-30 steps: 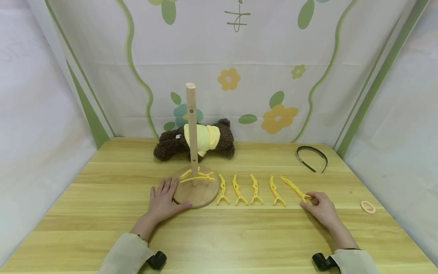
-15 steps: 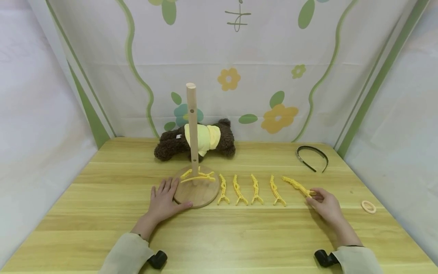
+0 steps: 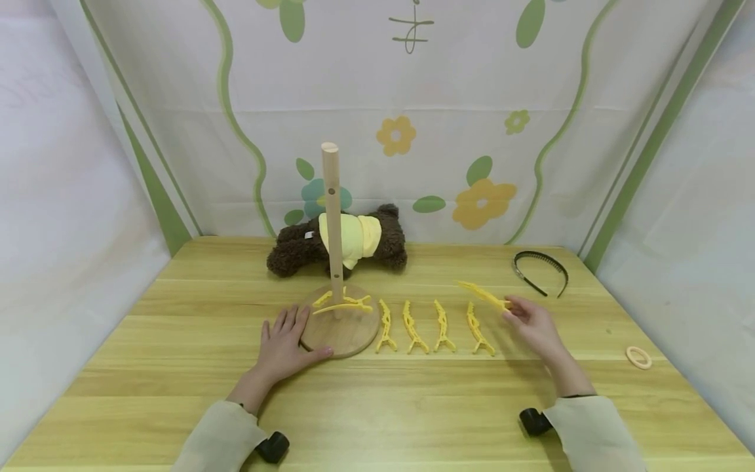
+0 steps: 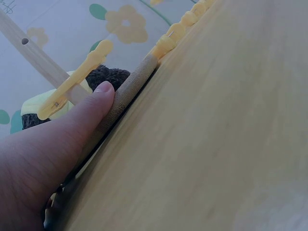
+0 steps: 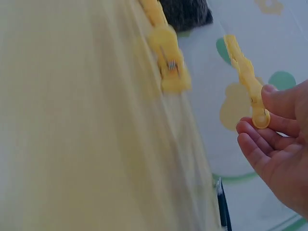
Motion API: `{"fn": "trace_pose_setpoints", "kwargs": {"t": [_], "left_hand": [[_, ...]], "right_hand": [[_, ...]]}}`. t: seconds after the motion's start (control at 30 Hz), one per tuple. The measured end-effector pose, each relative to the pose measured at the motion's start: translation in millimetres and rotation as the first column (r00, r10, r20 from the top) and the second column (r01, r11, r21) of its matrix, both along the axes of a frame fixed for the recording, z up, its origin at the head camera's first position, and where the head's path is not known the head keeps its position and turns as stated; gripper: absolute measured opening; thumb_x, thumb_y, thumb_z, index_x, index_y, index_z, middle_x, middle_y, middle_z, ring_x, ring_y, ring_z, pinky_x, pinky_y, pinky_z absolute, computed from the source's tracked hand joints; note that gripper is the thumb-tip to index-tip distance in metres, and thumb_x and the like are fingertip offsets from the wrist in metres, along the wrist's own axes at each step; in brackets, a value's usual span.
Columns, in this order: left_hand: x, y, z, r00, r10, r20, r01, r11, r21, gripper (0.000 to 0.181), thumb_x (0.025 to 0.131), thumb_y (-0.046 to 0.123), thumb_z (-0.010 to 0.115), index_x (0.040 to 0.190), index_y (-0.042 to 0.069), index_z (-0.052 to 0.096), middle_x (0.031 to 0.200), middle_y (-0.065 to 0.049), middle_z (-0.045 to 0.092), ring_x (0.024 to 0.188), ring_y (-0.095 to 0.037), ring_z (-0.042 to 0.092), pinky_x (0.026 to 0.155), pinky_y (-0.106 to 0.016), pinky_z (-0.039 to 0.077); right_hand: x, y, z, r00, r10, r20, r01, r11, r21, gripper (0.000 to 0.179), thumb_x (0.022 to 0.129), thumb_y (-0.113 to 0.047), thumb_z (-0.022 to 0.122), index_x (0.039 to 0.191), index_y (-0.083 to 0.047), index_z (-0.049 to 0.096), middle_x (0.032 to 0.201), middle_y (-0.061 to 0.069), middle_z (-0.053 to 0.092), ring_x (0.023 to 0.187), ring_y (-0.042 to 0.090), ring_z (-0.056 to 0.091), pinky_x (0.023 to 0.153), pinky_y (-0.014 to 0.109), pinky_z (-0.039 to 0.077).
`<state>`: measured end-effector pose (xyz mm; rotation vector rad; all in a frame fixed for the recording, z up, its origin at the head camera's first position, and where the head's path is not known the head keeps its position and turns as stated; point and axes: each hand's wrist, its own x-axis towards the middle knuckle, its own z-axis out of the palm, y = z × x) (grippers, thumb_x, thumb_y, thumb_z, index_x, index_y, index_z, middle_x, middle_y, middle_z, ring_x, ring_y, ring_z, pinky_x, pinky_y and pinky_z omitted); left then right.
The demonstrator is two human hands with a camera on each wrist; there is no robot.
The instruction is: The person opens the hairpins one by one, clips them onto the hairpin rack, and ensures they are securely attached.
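Pinching yellow clip [image 3: 483, 295] above table [image 3: 413, 406], right fingers [image 5: 285, 101] well inside edges; left fingers [image 3: 289, 321] spread at wooden base rim [image 3: 360, 349].

In the head view, the upright pale wooden post [image 3: 333, 226] hides part of the dark brown plush animal [image 3: 390, 241] near the surface's [image 3: 413, 406] far edge; the near edge is cut off. In the right wrist view, the right grip [image 5: 281, 139] is cropped, one yellow plastic clip [image 5: 166, 53] blurred.

Slim yellow clip [image 5: 247, 76], tilted, held aloft, wooden stand [image 3: 335, 249], round-based, upright.
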<state>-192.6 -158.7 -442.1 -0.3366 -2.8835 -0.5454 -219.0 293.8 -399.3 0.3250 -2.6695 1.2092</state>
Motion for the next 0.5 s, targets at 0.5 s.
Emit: {"fn": "trace_pose_setpoints", "kwargs": {"t": [0.5], "left_hand": [[-0.8,-1.3,-2.0,1.0,-0.002,0.008,0.002,1.0,0.002,0.1,0.065,0.073,0.046,0.138,0.009,0.022,0.137,-0.021,0.021,0.124,-0.039,0.014,0.092,-0.059,0.003]], "right_hand": [[-27.3,-98.0,40.5,0.977,0.182,-0.109,-0.179,0.983,0.032,0.031,0.081,-0.007,0.06,0.111,0.0,0.056,0.097,0.012,0.059,0.086,0.026,0.056,0.071,0.036,0.046]]}}
